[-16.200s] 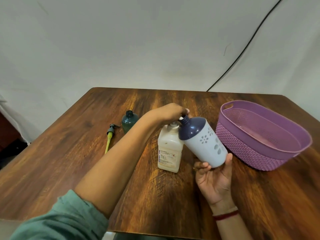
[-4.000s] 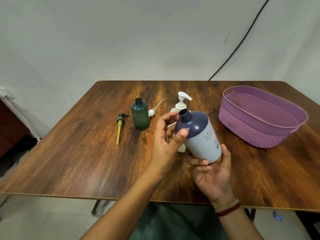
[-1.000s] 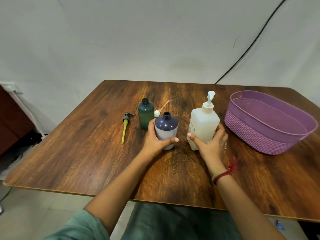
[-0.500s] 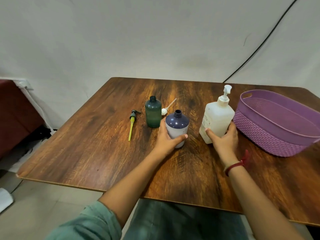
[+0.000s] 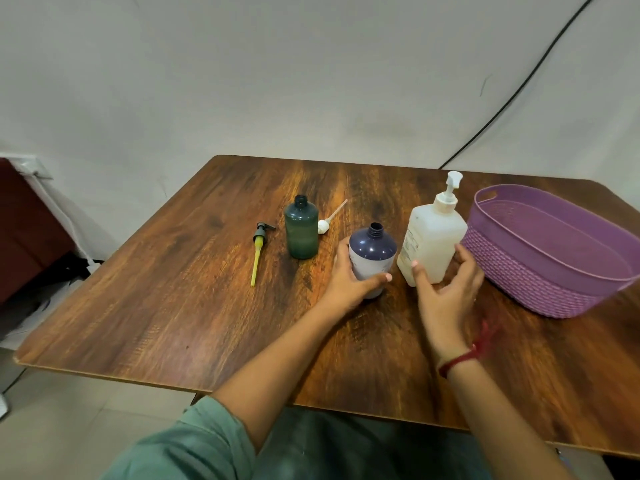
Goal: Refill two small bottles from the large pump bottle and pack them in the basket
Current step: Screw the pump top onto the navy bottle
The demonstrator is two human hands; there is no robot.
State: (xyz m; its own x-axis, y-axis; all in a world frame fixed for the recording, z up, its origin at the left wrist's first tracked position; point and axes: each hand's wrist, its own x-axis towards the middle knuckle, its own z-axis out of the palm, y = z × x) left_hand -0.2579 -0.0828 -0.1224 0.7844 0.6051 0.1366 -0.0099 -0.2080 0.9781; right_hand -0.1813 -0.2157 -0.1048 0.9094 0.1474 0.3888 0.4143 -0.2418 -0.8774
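Observation:
The large white pump bottle (image 5: 431, 233) stands upright beside the purple basket (image 5: 540, 296). My right hand (image 5: 446, 299) cups its base, thumb on the front and fingers on the right side. Just left of it stands a small bottle with a navy top and white body (image 5: 372, 252), its neck uncapped; my left hand (image 5: 346, 285) is wrapped around its lower body. Further left, a small dark green bottle (image 5: 301, 233) stands uncapped, apart from both hands. The basket looks empty.
A pump head with a yellow tube (image 5: 258, 252) lies left of the green bottle. A white pump head with a pale tube (image 5: 327, 221) lies behind it. The wooden table (image 5: 173, 306) ends near my body. A black cable (image 5: 502, 105) runs down the wall.
Over the last second the view has shifted, and both bottles stay standing on the table. My right hand has slipped a little lower and looser on the pump bottle. My left hand keeps its hold.

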